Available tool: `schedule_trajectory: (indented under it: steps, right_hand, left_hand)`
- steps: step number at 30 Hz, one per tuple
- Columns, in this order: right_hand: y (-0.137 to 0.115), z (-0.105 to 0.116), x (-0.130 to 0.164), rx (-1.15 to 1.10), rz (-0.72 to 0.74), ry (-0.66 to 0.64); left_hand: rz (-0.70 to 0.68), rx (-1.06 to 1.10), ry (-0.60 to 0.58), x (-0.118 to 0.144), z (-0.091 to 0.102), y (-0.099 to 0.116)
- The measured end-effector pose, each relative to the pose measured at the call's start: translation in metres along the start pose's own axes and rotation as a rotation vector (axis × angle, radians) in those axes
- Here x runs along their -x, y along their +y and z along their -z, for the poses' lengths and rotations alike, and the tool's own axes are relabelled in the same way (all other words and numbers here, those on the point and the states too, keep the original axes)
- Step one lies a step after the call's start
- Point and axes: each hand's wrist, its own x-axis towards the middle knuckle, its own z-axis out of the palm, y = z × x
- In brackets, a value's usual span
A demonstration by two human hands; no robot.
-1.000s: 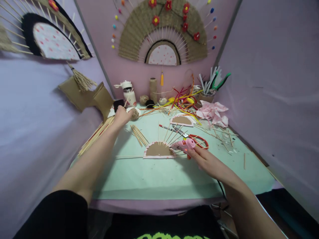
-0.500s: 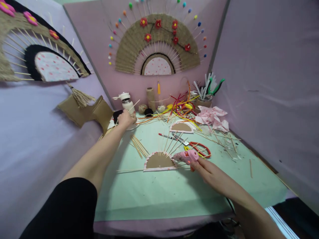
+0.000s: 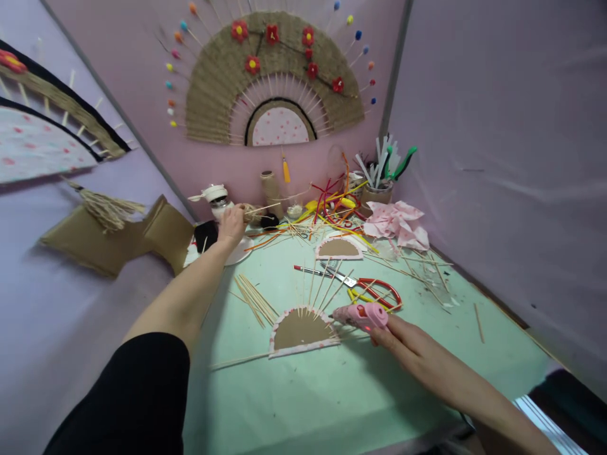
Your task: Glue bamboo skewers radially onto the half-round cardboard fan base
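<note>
My right hand [image 3: 403, 341] is wrapped round a pink hot glue gun [image 3: 359, 315]. Its nozzle points left, at the right side of a brown cardboard half-circle [image 3: 303, 330] with a pale, red-spotted cloth rim. Thin wooden sticks [image 3: 318, 292] fan out from the half-circle's curved edge, and one [image 3: 244, 361] juts left from its lower corner. My left hand [image 3: 231, 226] is reached out to the back left, closed on a wooden stick [image 3: 263, 208] that points right. Beside that hand stand a white bottle [image 3: 219, 201] and a black object [image 3: 206, 236]. The left fingertips are partly hidden.
Red-handled scissors [image 3: 379, 292] and a red-tipped pen [image 3: 310, 270] lie behind the half-circle. Loose sticks [image 3: 255, 298] lie left of it. A second half-circle [image 3: 339, 248], pipe cleaners [image 3: 327, 196], crumpled cloth [image 3: 396, 222] and a pot [image 3: 377, 193] are at the back. A fan [image 3: 279, 76] hangs behind.
The view has shifted, so the table things sit differently in the picture. The stick at my left hand now lies flatter, pointing right. The glue gun stays by the half-circle's right side.
</note>
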Motion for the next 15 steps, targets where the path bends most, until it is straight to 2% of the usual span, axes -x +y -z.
schedule_trajectory:
  steps: [2,5,11,15]
  right_hand:
    - [-0.003,0.002,0.000,-0.004,-0.001,0.005]
    - [-0.004,0.006,-0.001,-0.005,-0.030,0.005]
    - [0.000,0.006,-0.002,-0.066,-0.075,0.025]
    - [0.001,0.008,0.000,-0.114,-0.170,0.089]
  left_hand:
    - [-0.009,0.015,-0.031,0.005,-0.014,0.000]
    - [-0.008,0.035,-0.060,0.006,-0.022,-0.002]
    - [0.020,0.038,-0.132,0.014,-0.014,-0.008]
    - [0.065,0.115,-0.082,0.028,-0.004,-0.006]
